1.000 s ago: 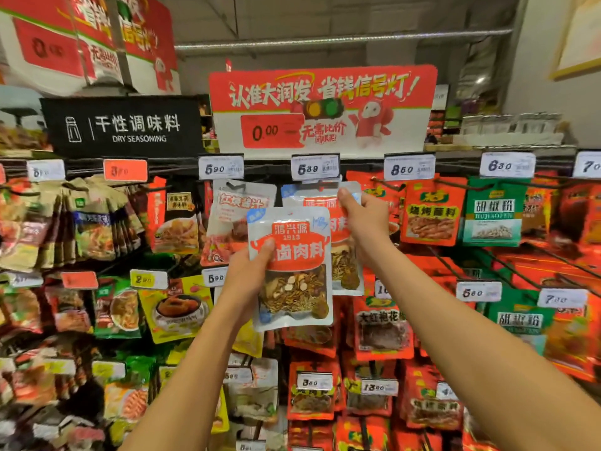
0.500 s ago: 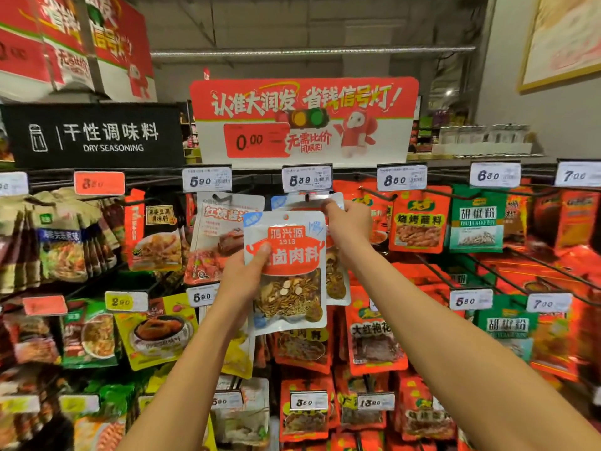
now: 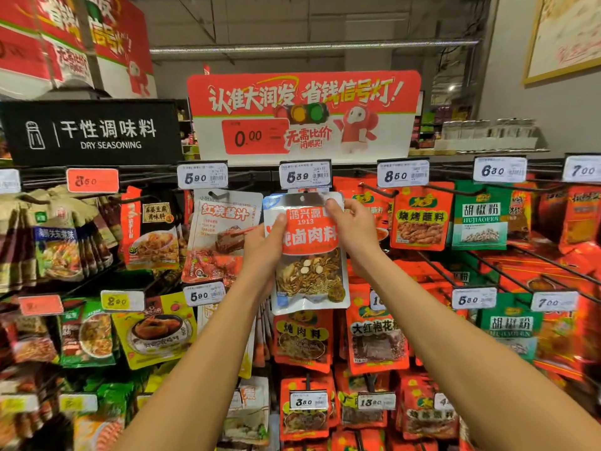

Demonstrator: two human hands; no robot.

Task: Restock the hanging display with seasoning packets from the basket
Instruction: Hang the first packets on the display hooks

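A silver seasoning packet [image 3: 309, 265] with a red label and a clear window of spices is held up against the hanging display, its top hole just under the 5.89 price tag [image 3: 305, 174]. My left hand [image 3: 265, 252] grips its left edge, thumb across the front. My right hand [image 3: 351, 227] pinches its upper right corner near the hook. Whether the hole sits on the hook cannot be told. The basket is out of view.
Neighbouring hooks carry a grey-and-red sauce packet [image 3: 221, 236] on the left and red packets [image 3: 421, 216] on the right. Bare black hooks [image 3: 487, 265] jut out at the right. Lower rows hold more red packets [image 3: 304, 340]. A red promotional sign [image 3: 302, 115] stands above.
The packet has gone up and back toward the hook under the 5.89 tag. My left hand rose with it, and my right hand now pinches its top right corner.
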